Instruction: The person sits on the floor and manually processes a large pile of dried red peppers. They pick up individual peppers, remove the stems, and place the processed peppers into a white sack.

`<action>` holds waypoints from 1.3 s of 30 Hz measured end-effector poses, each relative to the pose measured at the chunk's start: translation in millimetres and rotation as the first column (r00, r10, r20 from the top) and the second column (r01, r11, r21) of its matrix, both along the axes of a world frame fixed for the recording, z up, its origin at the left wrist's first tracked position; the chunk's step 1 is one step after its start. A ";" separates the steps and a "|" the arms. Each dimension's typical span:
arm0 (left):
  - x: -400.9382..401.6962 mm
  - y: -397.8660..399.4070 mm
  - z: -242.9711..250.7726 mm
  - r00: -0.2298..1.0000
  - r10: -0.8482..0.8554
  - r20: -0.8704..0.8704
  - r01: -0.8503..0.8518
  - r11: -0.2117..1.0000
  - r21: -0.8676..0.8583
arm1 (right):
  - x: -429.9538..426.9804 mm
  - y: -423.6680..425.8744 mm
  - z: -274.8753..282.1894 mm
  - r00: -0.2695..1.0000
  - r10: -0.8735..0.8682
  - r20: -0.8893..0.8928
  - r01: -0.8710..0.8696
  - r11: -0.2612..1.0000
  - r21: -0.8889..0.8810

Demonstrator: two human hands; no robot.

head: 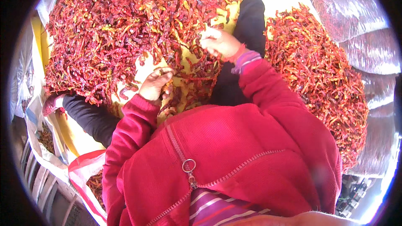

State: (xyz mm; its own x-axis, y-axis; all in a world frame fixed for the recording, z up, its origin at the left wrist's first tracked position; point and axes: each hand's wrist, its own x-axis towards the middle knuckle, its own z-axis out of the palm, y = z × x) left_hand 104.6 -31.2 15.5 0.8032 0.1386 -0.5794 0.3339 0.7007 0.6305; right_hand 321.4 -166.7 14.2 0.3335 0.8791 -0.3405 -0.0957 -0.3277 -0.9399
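A wide heap of dried red chilli peppers (125,22) lies before me on a yellow sheet (147,66). My left hand (157,83), at the heap's near edge, has its thumb and forefinger closed on a small dark piece, probably a chilli or its stem. Further forward and to the right, my right hand (221,44) hovers by the chillies with bent fingers; glare washes out the fingertips, so whether they hold anything cannot be told. Loose chillies are scattered between the hands.
A second chilli pile (314,75) lies right of my right leg (249,22). Filled clear plastic bags (345,9) line the right side. My left leg (91,116) borders the main heap. Open woven sacks (84,166) containing dried matter stand at the lower left.
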 end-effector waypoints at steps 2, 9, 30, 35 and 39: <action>9.1 -1.4 3.7 0.996 -0.069 0.057 0.067 0.997 0.033 | -25.1 6.3 11.9 0.993 0.001 0.121 0.002 1.000 -0.026; 14.8 -10.7 -4.1 0.999 0.045 0.010 -0.046 0.998 0.048 | -81.8 15.9 -2.4 0.912 0.098 0.397 -0.175 0.971 0.164; -5.2 8.9 -24.1 0.995 0.081 0.064 -0.064 0.969 -0.239 | 108.5 12.5 -106.2 0.592 0.312 0.743 0.158 0.859 -0.487; -6.0 8.7 -19.7 0.996 0.065 0.053 -0.051 0.972 -0.230 | 96.8 -9.3 -82.9 0.996 -0.081 0.025 0.084 0.921 -0.380; -9.7 3.3 -10.7 0.994 0.042 0.099 -0.035 0.996 -0.079 | 41.5 -2.5 -24.5 0.987 -0.016 -0.162 0.006 0.998 -0.062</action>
State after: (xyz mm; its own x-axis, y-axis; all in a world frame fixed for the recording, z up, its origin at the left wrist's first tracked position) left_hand 95.0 -27.9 4.8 0.8530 0.1286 -0.5058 0.2432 0.7596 0.6032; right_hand 362.9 -169.2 -10.3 0.2791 0.8517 -0.4435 -0.2489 -0.3819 -0.8901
